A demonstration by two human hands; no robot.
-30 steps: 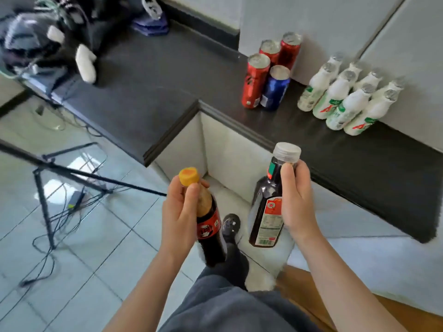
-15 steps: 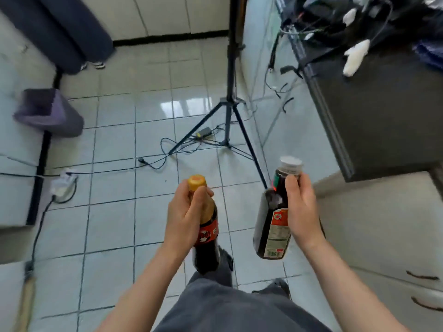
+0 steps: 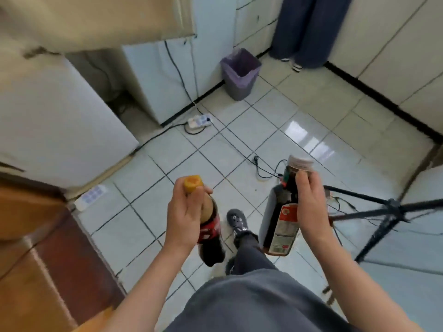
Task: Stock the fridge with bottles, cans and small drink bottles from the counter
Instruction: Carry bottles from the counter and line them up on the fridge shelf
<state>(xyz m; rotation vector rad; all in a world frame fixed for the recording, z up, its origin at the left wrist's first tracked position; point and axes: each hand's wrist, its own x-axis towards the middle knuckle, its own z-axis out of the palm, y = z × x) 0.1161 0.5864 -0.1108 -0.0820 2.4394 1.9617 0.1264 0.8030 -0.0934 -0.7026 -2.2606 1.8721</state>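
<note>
Over on the left stands a white appliance that I take for the fridge (image 3: 60,130). Its door looks closed, though that side is blurred. A power strip (image 3: 90,196) lies on the floor (image 3: 275,130) near its foot.

The left hand (image 3: 184,216) carries a dark bottle with an orange cap (image 3: 211,233). Its fingers (image 3: 182,195) are curled tight round the neck just under the cap, so the body hangs below the fist, leaning a little. A shoe (image 3: 237,220) shows between the two bottles, stepping forward.

The right hand (image 3: 309,202) carries a larger dark bottle with a white cap (image 3: 279,226). Its fingers (image 3: 303,180) are wrapped round the neck and shoulder, with the label turned outward. Both bottles hang in the air over the tiles, well apart from the fridge and from each other.

One bottle per hand, each held by the neck, looks to me like a carrying hold: two go in a single trip, and the bases stay free for standing on a shelf. With both fists full, the door will want a spare finger or an elbow.

Far right, a black tripod (image 3: 393,209) spreads its legs near the right forearm, with cables trailing beside it.
</note>
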